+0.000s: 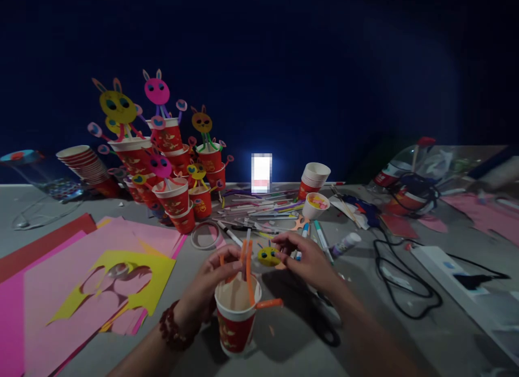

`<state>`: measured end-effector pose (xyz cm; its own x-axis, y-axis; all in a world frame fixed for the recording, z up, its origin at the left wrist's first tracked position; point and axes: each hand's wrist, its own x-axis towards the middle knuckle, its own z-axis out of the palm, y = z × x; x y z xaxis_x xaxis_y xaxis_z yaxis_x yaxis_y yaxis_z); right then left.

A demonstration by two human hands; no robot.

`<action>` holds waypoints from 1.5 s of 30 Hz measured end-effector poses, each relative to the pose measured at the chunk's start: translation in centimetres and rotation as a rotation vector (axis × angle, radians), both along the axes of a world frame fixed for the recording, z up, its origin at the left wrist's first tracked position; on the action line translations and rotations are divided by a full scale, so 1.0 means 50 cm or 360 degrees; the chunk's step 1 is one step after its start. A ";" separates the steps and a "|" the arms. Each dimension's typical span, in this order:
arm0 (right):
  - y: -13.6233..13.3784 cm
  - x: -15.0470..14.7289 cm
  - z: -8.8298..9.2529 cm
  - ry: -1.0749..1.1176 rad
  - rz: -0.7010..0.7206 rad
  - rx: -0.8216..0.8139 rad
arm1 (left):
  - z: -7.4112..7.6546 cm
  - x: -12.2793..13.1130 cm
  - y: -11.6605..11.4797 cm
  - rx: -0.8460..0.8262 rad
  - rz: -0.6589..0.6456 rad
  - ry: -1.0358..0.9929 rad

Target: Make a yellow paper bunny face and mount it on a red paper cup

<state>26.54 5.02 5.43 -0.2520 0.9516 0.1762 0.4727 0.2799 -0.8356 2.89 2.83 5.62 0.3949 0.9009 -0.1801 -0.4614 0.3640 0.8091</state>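
Note:
In front of me stands a red paper cup (237, 331) with a white rim. Orange pipe cleaners (250, 277) rise out of it, one bent outward over the right side, along with a thin pale stick (248, 236). My left hand (217, 277), with a beaded bracelet at the wrist, is closed at the cup's top, its thumb and fingers pinching the orange pipe cleaners. Just right of the stick, my right hand (306, 261) pinches a small yellow paper bunny face (267, 256) by its edge. The fingertips behind the face are partly hidden.
Finished bunny cups (170, 199) stand stacked at the back left. Coloured paper sheets (133, 242) cover the left side. Tape (205, 235), several pens and sticks (259, 207), scissors (324, 328), a cup of paper scraps (316, 204) and a black cable (389, 280) lie around.

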 end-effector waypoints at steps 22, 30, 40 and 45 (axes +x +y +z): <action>-0.030 -0.042 0.015 0.1445 -0.0109 -0.0822 | -0.003 0.041 -0.016 0.0290 0.0041 0.0301; -0.019 -0.061 0.022 0.1316 -0.0143 -0.0672 | -0.004 0.040 -0.009 0.0252 0.0023 0.0275; -0.011 -0.074 0.021 0.1086 -0.0065 -0.0530 | 0.000 0.036 -0.010 0.0311 -0.0015 0.0292; -0.012 -0.074 0.024 0.1017 -0.0040 -0.0472 | -0.001 0.036 -0.009 0.0308 -0.0028 0.0279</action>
<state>22.82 4.40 6.64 -0.1628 0.9866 0.0145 -0.1329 -0.0073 -0.9911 4.69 2.39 5.56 0.3887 0.9185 -0.0724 -0.3031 0.2016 0.9314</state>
